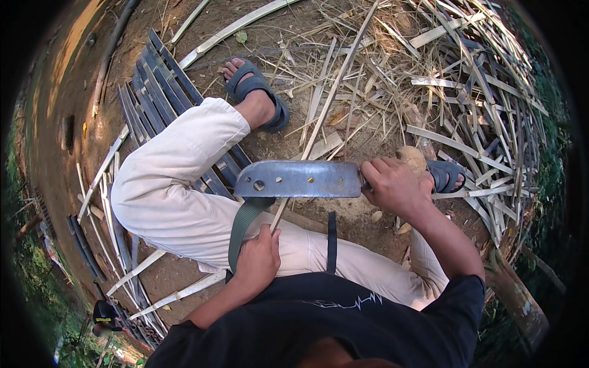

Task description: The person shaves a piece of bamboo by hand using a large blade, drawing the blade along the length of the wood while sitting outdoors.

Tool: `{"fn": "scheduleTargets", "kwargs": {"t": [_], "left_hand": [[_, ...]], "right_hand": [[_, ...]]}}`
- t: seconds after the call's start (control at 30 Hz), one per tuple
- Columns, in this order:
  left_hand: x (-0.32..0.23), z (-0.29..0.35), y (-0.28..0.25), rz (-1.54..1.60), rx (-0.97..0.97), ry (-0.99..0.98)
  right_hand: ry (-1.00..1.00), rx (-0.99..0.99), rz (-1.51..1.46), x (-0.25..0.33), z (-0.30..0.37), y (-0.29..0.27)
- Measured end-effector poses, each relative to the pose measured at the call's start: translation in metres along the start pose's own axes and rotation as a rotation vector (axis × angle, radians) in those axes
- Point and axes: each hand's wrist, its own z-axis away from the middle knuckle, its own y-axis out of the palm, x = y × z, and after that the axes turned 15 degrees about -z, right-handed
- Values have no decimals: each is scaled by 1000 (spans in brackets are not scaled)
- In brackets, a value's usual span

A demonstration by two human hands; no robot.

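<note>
The left hand is closed round a slim, pale wooden strip, whose long axis runs forward and slightly right above the earthen ground. The right hand grips a knife, its broad, pierced grey metal blade crossing over the strip, contact unclear.

No legible lettering; only tiny, unclear yellow print on a dark shirt at lower left.

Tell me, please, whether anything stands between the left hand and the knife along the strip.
Nothing visible does: the strip runs bare from the left hand to the knife, with the green strap just to its left.
</note>
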Motion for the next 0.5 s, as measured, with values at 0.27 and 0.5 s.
{"fn": "scheduleTargets", "kwargs": {"t": [0.27,0.5], "left_hand": [[8,23,-16,-106,131,5],[23,44,-14,-39,147,-30]], "right_hand": [[445,-236,-16,-78,-10,-11],[93,-133,89,-75,-29,-9]]}}
